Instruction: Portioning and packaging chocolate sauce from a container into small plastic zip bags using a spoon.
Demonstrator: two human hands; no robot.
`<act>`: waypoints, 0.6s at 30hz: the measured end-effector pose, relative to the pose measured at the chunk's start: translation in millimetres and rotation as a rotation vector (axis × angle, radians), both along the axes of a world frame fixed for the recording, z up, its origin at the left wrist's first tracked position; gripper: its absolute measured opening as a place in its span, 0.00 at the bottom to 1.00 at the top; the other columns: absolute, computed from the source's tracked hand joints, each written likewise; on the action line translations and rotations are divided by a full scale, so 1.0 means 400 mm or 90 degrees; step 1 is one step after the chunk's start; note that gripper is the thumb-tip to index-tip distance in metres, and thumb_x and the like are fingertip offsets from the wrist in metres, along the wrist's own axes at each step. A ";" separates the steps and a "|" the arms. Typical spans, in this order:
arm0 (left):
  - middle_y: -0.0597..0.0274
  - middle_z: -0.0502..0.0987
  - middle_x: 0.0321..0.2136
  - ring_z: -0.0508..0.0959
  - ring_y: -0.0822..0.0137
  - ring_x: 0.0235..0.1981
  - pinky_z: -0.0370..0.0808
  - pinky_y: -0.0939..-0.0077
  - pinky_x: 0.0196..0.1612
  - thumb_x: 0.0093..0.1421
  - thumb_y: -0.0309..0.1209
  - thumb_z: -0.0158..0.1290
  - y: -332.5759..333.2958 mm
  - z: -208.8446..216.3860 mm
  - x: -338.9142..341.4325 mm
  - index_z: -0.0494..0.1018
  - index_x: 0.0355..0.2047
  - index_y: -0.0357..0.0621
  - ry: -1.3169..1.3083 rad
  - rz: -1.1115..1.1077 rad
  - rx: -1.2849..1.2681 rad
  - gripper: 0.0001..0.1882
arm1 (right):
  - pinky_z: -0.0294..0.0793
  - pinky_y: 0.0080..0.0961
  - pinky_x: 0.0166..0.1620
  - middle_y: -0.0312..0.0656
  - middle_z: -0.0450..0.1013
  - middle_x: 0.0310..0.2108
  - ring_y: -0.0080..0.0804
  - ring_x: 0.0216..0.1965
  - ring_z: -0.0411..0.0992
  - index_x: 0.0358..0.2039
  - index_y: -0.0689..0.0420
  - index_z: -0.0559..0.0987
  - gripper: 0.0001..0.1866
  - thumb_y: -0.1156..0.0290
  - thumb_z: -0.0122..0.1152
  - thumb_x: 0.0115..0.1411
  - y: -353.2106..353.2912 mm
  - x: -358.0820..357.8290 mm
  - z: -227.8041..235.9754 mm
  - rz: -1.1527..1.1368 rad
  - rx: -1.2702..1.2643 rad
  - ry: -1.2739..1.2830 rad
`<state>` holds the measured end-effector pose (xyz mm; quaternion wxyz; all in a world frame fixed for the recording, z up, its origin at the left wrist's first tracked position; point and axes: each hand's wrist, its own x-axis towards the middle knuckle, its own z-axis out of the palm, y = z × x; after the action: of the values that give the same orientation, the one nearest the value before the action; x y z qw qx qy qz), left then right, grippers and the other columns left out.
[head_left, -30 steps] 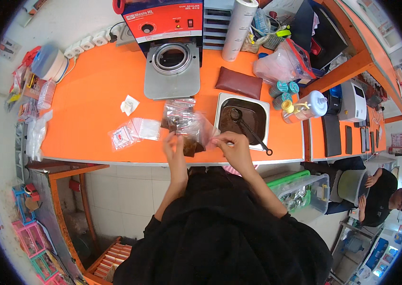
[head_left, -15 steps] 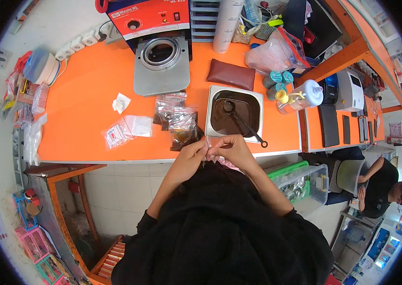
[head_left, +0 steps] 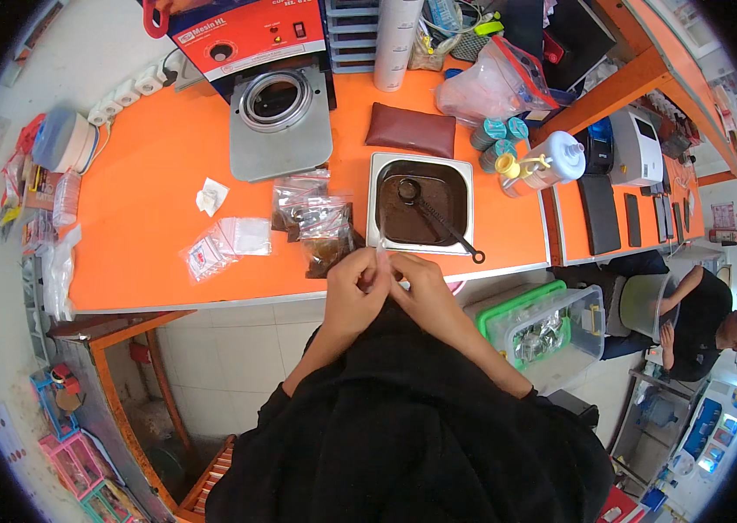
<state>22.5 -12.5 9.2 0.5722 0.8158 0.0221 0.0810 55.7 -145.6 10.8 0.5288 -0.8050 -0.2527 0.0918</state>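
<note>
Both my hands meet at the table's front edge, fingers pinched together. Between them stands a small clear plastic bag, seen almost edge-on; my fingers hide its lower part. My left hand grips its left side and my right hand its right side. Just beyond them sits a metal pan with dark brown liquid or residue inside. A black ladle rests in it, handle over the near right corner. Left of the pan lie several zip bags of dark contents. Further left are flat clear zip bags.
A red and blue sealing machine stands at the back, with a crumpled tissue in front of it. Behind the pan lie a brown pouch, teal-topped containers and a pump bottle. A person holds a tub at the right.
My hands have turned the bag more edge-on and drawn closer together, with my fingers shifting their pinch. The table appears shifted slightly left in view.
</note>
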 end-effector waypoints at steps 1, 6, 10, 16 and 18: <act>0.62 0.59 0.15 0.62 0.70 0.16 0.60 0.75 0.20 0.56 0.26 0.49 0.007 -0.004 0.007 0.62 0.21 0.39 0.001 -0.002 0.000 0.09 | 0.68 0.32 0.29 0.48 0.67 0.20 0.40 0.23 0.69 0.26 0.65 0.69 0.04 0.78 0.53 0.52 -0.004 0.001 0.000 -0.002 0.000 0.001; 0.57 0.71 0.30 0.72 0.55 0.32 0.69 0.66 0.33 0.43 0.21 0.53 0.038 -0.007 0.031 0.67 0.30 0.40 -0.102 -0.013 0.127 0.11 | 0.61 0.22 0.23 0.36 0.62 0.15 0.23 0.17 0.63 0.27 0.59 0.64 0.10 0.81 0.56 0.46 -0.032 0.052 -0.009 -0.140 0.066 0.124; 0.57 0.73 0.39 0.75 0.56 0.41 0.72 0.70 0.41 0.42 0.27 0.58 0.029 0.069 0.040 0.68 0.41 0.43 -0.092 -0.202 0.039 0.23 | 0.49 0.11 0.19 0.27 0.57 0.12 0.09 0.15 0.55 0.32 0.54 0.57 0.17 0.85 0.51 0.46 -0.026 0.050 0.006 -0.089 0.281 0.399; 0.58 0.73 0.39 0.76 0.60 0.39 0.73 0.73 0.37 0.39 0.31 0.62 0.027 0.016 0.049 0.68 0.41 0.44 -0.123 -0.154 0.093 0.26 | 0.51 0.12 0.18 0.27 0.59 0.13 0.10 0.14 0.56 0.34 0.54 0.57 0.16 0.83 0.51 0.50 -0.025 0.046 0.029 -0.066 0.284 0.448; 0.59 0.73 0.38 0.76 0.62 0.38 0.73 0.74 0.35 0.39 0.30 0.62 0.036 -0.001 0.049 0.68 0.40 0.43 -0.115 -0.166 0.107 0.25 | 0.48 0.12 0.19 0.26 0.59 0.13 0.08 0.15 0.54 0.36 0.53 0.57 0.16 0.82 0.52 0.53 -0.027 0.045 0.031 -0.051 0.301 0.467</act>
<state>42.0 1.7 8.6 0.5074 0.8461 -0.1421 0.0806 73.7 -156.4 23.2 0.7563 -0.5854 -0.0307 0.2905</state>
